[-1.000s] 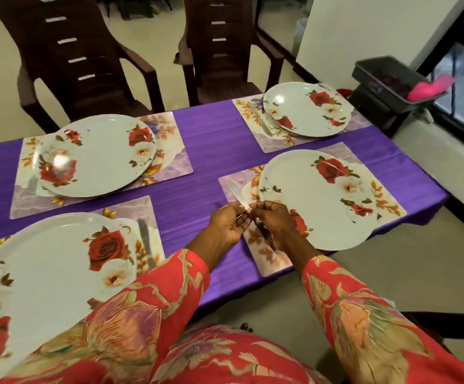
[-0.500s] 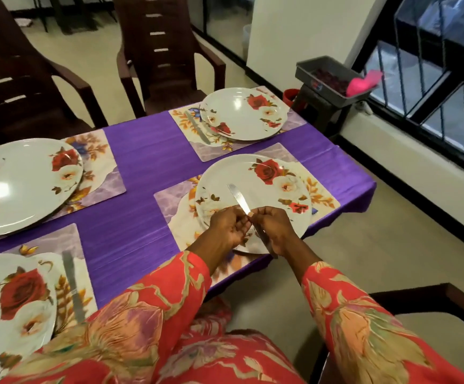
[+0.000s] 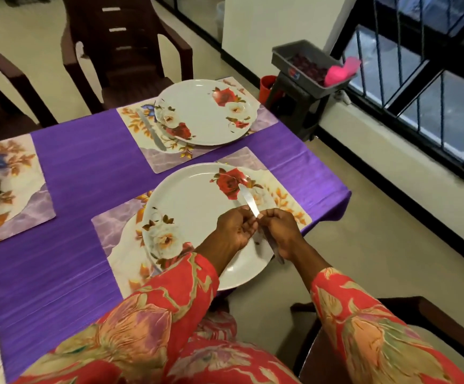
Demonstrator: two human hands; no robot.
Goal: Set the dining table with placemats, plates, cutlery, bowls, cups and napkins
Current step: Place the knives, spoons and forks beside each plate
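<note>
Both hands, left (image 3: 236, 227) and right (image 3: 280, 231), hold the shiny metal knife (image 3: 248, 200). It has moved from the mat's left side to over the flowery white plate (image 3: 186, 206), heading right.

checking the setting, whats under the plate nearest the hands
A floral placemat lies under the near plate, showing at its left and right edges, on the purple tablecloth. The mat's middle is covered by the plate, so anything there cannot be seen.
</note>
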